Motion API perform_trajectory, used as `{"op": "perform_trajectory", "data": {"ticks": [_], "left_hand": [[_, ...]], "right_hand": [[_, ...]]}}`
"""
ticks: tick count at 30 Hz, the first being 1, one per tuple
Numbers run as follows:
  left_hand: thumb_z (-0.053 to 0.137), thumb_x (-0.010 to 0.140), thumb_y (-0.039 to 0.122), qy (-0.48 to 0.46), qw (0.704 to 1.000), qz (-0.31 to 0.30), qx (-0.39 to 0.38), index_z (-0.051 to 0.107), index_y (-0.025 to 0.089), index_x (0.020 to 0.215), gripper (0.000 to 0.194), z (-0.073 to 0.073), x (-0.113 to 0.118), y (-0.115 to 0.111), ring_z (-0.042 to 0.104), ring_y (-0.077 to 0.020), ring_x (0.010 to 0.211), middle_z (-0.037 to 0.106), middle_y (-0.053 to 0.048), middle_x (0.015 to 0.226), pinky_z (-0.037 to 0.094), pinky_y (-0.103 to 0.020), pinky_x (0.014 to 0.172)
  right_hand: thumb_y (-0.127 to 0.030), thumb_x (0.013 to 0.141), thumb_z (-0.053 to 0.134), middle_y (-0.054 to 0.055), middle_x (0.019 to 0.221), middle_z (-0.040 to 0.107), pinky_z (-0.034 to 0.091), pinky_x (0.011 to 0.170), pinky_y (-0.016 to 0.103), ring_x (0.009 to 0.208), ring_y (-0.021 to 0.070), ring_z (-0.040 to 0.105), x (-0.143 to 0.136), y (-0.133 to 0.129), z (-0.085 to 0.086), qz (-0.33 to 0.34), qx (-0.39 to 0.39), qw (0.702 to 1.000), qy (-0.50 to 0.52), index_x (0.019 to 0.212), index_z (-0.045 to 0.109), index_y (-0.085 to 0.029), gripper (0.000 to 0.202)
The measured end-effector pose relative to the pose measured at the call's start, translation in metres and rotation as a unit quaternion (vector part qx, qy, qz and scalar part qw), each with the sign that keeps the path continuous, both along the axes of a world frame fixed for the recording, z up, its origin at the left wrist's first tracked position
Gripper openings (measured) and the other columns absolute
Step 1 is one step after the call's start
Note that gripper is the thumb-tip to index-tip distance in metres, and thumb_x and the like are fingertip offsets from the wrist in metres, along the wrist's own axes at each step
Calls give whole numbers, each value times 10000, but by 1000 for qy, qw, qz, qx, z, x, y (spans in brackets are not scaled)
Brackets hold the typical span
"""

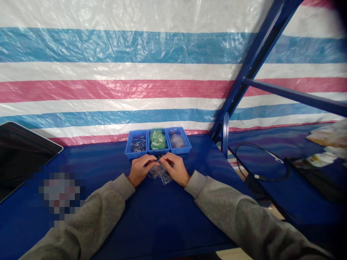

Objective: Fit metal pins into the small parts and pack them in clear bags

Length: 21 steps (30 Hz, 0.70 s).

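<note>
My left hand [139, 169] and my right hand [177, 170] meet in front of the bins, fingertips pinched close together. Something small and dark shows between them, too small to name. Under and between the hands lie clear plastic bags [165, 177] with small contents, on the blue table [162, 216]. Just beyond stand three blue bins side by side. The left bin [130, 153] holds thin metal pieces [138, 144]. Green-and-white packets [158, 140] fill the middle bin [159, 152]. In the right bin [187, 148] are clear plastic bags [176, 141].
A dark-screened device with a pale edge [24, 155] lies at the left, near a blurred-out patch [59, 191]. A blue metal frame [244, 79] rises on the right. Beyond it a black cable [260, 178] lies coiled. Striped plastic sheeting [121, 90] hangs behind the table.
</note>
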<state>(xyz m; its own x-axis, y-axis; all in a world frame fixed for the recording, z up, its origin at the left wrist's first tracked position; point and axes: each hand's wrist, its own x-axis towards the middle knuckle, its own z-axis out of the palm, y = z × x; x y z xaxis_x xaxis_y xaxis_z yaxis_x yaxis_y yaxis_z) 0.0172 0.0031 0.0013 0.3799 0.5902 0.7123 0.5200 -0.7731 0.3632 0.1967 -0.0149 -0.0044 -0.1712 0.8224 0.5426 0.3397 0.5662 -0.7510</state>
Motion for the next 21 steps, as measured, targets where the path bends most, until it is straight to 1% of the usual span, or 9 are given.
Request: {"op": "perform_trajectory", "data": {"ticks": [4,9,11,16,21], "left_hand": [[649,771,313,-4,1000,5,-2,629,174,868,171,1,0,-1,578,-99,582,646,-4,717,476,-213,582],[585,824,240,-28,1000,0,-11,641,176,913,122,5,1,-1,631,-136,751,678,-40,846,510,-248,706],[562,838,227,-35,999,-4,-12,650,180,893,114,6,1,-1,636,-146,781,685,-41,850,513,-265,734],[557,841,215,-39,999,-5,-20,657,187,854,105,6,1,-1,643,-142,773,690,-28,835,514,-266,751],[549,848,218,-29,999,17,-35,647,178,859,106,5,1,-2,634,-115,674,679,-19,798,509,-233,695]], "right_hand": [[-305,881,485,15,700,562,392,581,237,617,121,502,0,0,-1,-2,-3,1000,7,762,615,-172,221],[-303,880,487,18,717,566,397,574,240,614,121,509,0,0,-1,-19,-10,999,35,769,607,-172,210],[-302,877,491,20,726,569,399,569,241,614,121,511,1,0,-1,-22,-8,999,43,777,610,-173,202],[-296,873,498,23,737,578,403,574,246,623,125,516,1,-1,1,-30,-5,998,50,788,620,-176,191],[-296,871,505,23,754,578,405,576,244,622,121,517,0,-1,2,-15,-8,999,49,822,630,-176,180]]}}
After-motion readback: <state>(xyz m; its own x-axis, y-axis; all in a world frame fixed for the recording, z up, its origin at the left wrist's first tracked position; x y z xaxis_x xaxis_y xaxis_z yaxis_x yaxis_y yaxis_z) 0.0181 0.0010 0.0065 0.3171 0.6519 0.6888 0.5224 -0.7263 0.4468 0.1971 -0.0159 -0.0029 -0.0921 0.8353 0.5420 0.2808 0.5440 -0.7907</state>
